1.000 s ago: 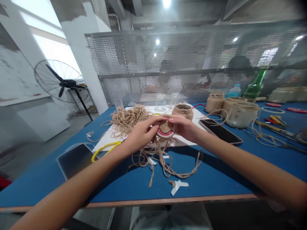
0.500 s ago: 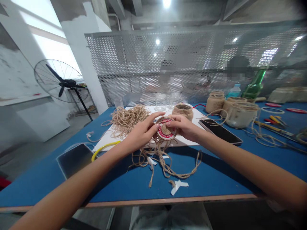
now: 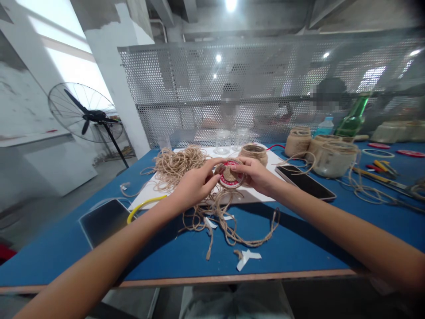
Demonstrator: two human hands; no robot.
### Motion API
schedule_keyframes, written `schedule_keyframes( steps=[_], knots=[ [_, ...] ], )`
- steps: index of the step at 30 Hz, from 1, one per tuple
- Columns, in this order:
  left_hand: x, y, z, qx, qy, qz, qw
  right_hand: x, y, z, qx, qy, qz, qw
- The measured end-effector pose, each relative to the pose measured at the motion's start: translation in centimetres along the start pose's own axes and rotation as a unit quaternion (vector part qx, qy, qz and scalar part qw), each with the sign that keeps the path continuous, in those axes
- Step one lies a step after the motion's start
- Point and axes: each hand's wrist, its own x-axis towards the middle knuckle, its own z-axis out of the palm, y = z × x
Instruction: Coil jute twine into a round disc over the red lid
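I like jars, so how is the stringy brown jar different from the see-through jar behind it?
The twine-wrapped jar is covered in brown twine; the clear glass jar is bare and see-through. The twine-wrapped jar looks squatter and stands nearer; the clear glass jar looks taller and stands farther back. Both stand upright.

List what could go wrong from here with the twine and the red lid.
1. The loose twine below the red lid lies in crossed loops; a pull could knot it.
2. The left hand and right hand pinch the lid only at its rim, so it might slip.
3. A trailing strand could catch the wrapped jar just behind.
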Motion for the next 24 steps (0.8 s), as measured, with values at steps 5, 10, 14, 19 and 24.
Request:
schedule_keyframes(
  steps=[5,10,14,19,24],
  knots=[
    [-0.05,0.27,0.05,-0.027,0.001,0.001,1.000,0.08,0.19,-0.04,0.012,0.000,-0.017,1.000],
    [-0.10,0.34,0.20,-0.112,0.013,-0.017,0.993,-0.11,0.16,0.17,0.031,0.002,-0.018,0.999],
    [-0.13,0.29,0.23,-0.093,0.020,-0.012,0.995,-0.18,0.02,0.33,0.036,0.006,-0.011,0.999],
    [-0.07,0.41,0.16,-0.084,0.019,-0.010,0.996,-0.08,-0.01,0.39,0.036,0.011,-0.018,0.999],
    [-0.03,0.45,0.18,-0.090,0.016,-0.015,0.996,-0.10,0.09,0.49,0.040,0.026,-0.028,0.998]
  ],
)
